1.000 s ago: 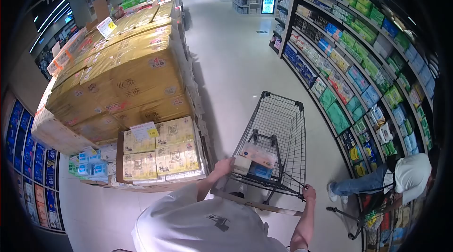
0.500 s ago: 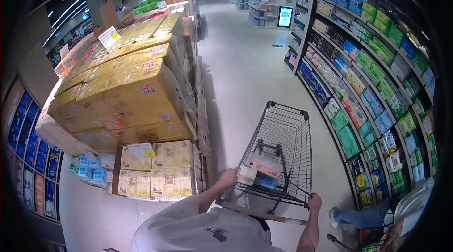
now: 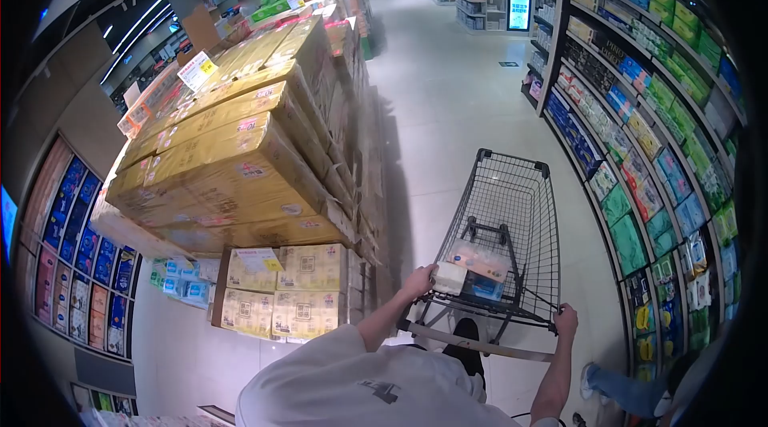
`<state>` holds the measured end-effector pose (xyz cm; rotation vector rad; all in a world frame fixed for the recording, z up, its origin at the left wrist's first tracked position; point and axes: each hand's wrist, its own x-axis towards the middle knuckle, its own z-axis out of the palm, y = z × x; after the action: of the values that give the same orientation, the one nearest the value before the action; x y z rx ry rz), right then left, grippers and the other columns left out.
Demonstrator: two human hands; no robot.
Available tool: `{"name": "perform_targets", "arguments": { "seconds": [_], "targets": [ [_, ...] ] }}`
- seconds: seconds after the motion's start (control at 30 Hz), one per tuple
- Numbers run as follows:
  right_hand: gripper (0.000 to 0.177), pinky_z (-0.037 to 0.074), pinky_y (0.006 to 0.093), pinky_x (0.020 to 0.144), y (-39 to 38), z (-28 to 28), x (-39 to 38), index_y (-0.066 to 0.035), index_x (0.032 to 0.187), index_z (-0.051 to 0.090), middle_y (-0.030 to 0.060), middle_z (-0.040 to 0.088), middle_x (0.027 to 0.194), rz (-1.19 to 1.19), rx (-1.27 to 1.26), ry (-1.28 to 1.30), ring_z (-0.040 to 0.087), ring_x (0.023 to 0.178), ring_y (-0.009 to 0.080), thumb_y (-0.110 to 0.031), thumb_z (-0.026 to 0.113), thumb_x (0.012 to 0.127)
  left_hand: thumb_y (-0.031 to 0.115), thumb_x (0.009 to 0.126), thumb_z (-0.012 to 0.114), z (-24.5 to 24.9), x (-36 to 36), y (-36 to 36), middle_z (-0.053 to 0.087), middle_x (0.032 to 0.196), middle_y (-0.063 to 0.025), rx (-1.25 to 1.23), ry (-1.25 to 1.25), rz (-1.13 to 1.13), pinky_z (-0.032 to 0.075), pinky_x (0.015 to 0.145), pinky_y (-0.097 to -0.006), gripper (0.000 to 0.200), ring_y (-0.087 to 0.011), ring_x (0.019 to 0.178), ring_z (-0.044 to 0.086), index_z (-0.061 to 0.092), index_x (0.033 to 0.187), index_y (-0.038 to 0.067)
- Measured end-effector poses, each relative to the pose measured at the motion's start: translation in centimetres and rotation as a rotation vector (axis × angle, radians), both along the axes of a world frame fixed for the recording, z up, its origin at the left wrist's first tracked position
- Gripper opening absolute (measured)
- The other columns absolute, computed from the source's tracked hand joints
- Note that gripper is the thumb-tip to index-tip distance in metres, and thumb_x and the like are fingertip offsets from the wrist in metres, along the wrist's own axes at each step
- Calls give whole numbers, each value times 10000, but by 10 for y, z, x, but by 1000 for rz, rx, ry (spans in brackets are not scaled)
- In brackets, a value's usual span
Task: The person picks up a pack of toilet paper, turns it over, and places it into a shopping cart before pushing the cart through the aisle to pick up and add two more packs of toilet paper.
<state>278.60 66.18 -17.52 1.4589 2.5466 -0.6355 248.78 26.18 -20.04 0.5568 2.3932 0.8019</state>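
Observation:
A black wire shopping cart stands before me on the aisle floor. My left hand is closed on the left side of its basket, near the rear corner. On the opposite side, my right hand wraps round the basket's right rear corner. The cart's handle bar crosses close to my body, between my forearms. Inside the basket lie a white pack, a clear pack with orange-pink contents and a blue pack. The white one is right beside my left fingers.
Stacked yellow cartons rise on my left, with smaller cream boxes below. Shelves of packaged goods line the right. Another person's jeans leg is close at lower right. The pale aisle floor runs forward to a lit screen.
The cart and surroundings have shifted right in view. My shoe now shows behind the cart, and the other person has slipped lower at the right edge. Both hands keep their hold.

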Motion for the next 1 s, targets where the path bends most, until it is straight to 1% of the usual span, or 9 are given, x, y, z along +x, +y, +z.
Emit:
{"name": "perform_targets", "arguments": {
  "seconds": [0.2,0.27,0.3,0.4,0.53,0.57,0.7,0.8,1.0],
  "targets": [
    [394,547,414,861,44,-17,-45,-56,1113,653,195,704,1024,107,-24,23,687,949,343,-166,721,741,128,763,660,3,-33,26,623,1161,-202,-72,-47,58,502,933,-453,600,-370,1095,605,534,1345,203],
    [408,548,414,851,70,-28,-60,-39,1108,633,219,697,1008,124,-192,32,685,940,352,-148,729,727,135,766,665,2,-44,33,622,1172,-197,-103,-84,58,511,923,-449,601,-363,1095,610,532,1347,215],
    [415,548,415,846,85,-36,-67,-31,1106,623,230,693,999,135,-274,50,684,936,357,-139,733,720,159,777,669,1,-49,37,606,1187,-190,-111,-54,39,517,911,-456,623,-373,1078,618,497,1372,224],
    [389,553,425,813,120,-65,-92,-11,1067,600,250,683,964,258,-232,26,684,899,366,-111,726,713,207,795,674,13,-56,50,589,1182,-186,-238,27,94,525,887,-473,619,-387,1070,620,471,1379,235],
    [372,554,430,799,129,-64,-131,-43,1042,610,221,690,911,222,-148,-7,683,885,365,-111,710,690,275,827,664,24,-66,62,581,1154,-184,-328,152,168,537,851,-472,519,-375,1018,649,502,1310,175],
    [374,554,431,808,131,-64,-141,-59,1037,638,209,694,896,211,-120,-13,685,887,357,-119,715,675,290,830,665,20,-71,64,603,1136,-176,-344,172,172,541,844,-466,434,-361,996,661,570,1223,133],
    [354,555,428,819,143,-68,-174,-59,1031,676,205,700,917,221,-122,26,688,899,358,-130,709,685,306,808,680,8,-92,70,655,1077,-164,-362,197,185,545,838,-458,345,-343,991,667,648,1085,103],
    [343,556,431,821,150,-71,-195,-42,1007,688,207,702,928,282,-26,45,688,911,361,-178,711,693,317,786,698,5,-106,76,669,1066,-170,-390,130,218,548,837,-457,360,-346,977,675,662,1071,101],
    [324,572,435,782,171,-81,-252,-34,879,731,199,719,857,212,-60,-171,709,859,341,-296,733,689,320,770,709,10,-132,85,713,960,-189,-398,130,308,561,818,-451,330,-356,916,699,718,1010,93]
  ]
}}
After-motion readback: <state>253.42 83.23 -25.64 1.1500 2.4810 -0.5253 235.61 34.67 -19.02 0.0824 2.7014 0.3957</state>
